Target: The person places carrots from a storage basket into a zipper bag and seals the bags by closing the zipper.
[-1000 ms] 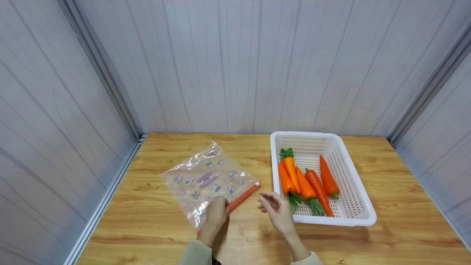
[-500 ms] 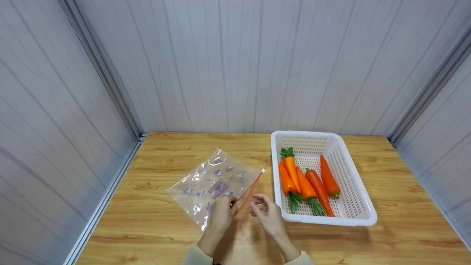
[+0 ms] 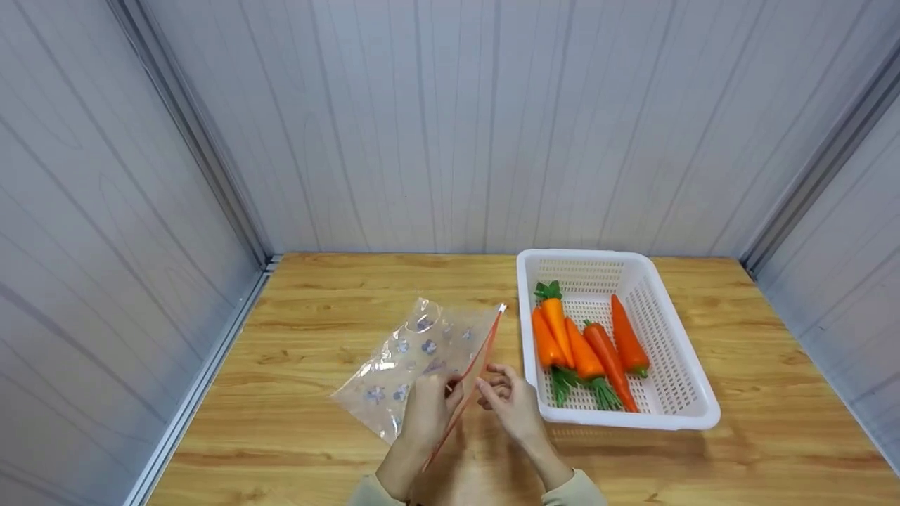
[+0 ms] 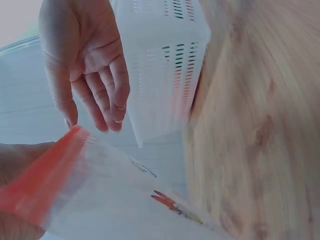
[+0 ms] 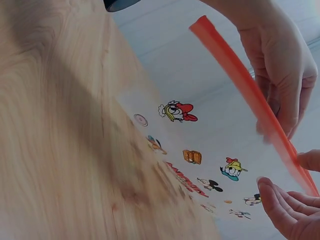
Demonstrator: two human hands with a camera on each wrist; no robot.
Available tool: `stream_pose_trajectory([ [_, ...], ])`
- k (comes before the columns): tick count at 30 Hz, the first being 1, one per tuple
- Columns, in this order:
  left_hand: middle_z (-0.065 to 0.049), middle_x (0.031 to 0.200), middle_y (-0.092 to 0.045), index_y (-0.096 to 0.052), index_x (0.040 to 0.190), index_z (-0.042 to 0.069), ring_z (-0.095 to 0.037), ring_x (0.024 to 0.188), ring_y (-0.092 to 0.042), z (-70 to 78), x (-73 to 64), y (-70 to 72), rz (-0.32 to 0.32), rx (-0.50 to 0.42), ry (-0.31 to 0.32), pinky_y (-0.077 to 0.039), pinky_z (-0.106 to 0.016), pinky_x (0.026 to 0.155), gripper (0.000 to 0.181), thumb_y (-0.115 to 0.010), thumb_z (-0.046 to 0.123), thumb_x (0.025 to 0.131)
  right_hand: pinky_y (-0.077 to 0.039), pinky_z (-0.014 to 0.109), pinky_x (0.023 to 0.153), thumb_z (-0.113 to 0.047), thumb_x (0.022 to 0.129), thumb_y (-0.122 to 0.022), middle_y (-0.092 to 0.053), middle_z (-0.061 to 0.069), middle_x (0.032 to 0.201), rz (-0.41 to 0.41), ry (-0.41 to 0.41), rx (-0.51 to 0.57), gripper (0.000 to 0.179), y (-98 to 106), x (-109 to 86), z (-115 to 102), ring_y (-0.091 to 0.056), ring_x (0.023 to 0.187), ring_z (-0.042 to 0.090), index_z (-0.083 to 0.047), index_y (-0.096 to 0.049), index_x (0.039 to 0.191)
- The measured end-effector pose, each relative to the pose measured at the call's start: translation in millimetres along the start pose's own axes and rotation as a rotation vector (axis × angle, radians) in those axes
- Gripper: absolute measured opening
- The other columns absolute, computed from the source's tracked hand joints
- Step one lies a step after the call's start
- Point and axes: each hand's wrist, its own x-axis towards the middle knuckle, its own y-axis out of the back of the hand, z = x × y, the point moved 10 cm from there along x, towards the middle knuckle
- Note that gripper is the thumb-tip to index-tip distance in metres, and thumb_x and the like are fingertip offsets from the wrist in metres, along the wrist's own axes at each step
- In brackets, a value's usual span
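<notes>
Left hand pinches bag by red edge, right hand loosely apart at it, best hold left steady, part edge gently

A glossy plastic bag is shown left of the smooth plastic basket, a wood-grained table beneath the basket.

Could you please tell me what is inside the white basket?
Five orange carrots, some with leafy green tops, lie in the white basket. Whatever is directly beneath them is covered.
</notes>
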Motion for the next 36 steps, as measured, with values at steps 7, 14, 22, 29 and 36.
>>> stream_pose_trajectory([
  [7,-0.005,0.065,-0.061,-0.064,0.069,0.002,-0.011,0.057,-0.057,7.9,2.2,7.2,0.031,-0.01,-0.033,-0.048,-0.02,0.05,0.008,-0.063,-0.004,0.074,-0.051,0.042,0.056,0.003,0.084,-0.055,-0.057,0.03,0.076,-0.01,0.007,-0.03,0.025,4.0,1.8,-5.8,-0.057,0.06,0.043,0.019,-0.049,0.101],
  [14,-0.004,0.063,-0.061,-0.065,0.071,0.001,-0.009,0.054,-0.056,10.0,7.3,18.5,0.044,-0.02,0.005,-0.045,-0.017,0.047,0.007,-0.062,-0.002,0.077,-0.05,0.041,0.047,0.01,0.082,-0.051,-0.057,0.024,0.062,-0.043,0.038,-0.076,0.016,7.0,2.5,-12.6,-0.057,0.051,0.04,0.018,-0.052,0.096],
  [22,-0.004,0.067,-0.062,-0.067,0.085,-0.001,-0.008,0.053,-0.054,13.1,16.8,41.8,0.12,-0.056,0.013,-0.043,-0.015,0.045,0.011,-0.061,-0.005,0.077,-0.049,0.033,0.042,0.01,0.08,-0.053,-0.058,0.02,0.059,-0.039,0.083,-0.193,0.007,15.3,6.2,-29.4,-0.057,0.046,0.034,0.013,-0.055,0.085],
  [29,-0.006,0.067,-0.06,-0.067,0.085,-0.004,-0.007,0.052,-0.051,12.5,22.1,59.8,0.189,-0.094,0.03,-0.042,-0.014,0.043,0.012,-0.061,-0.008,0.075,-0.048,0.031,0.039,0.01,0.079,-0.054,-0.058,0.022,0.057,-0.084,0.076,-0.247,0.004,22.2,9.0,-36.4,-0.056,0.044,0.034,0.011,-0.053,0.076],
  [36,-0.003,0.06,-0.057,-0.069,0.081,0.0,-0.005,0.045,-0.046,14.2,24.8,75.8,0.273,-0.163,0.017,-0.039,-0.016,0.036,0.012,-0.06,-0.007,0.077,-0.048,0.035,0.038,0.01,0.078,-0.054,-0.057,0.02,0.055,-0.109,-0.005,-0.266,0.006,34.0,12.1,-31.7,-0.055,0.039,0.025,0.008,-0.05,0.074],
])
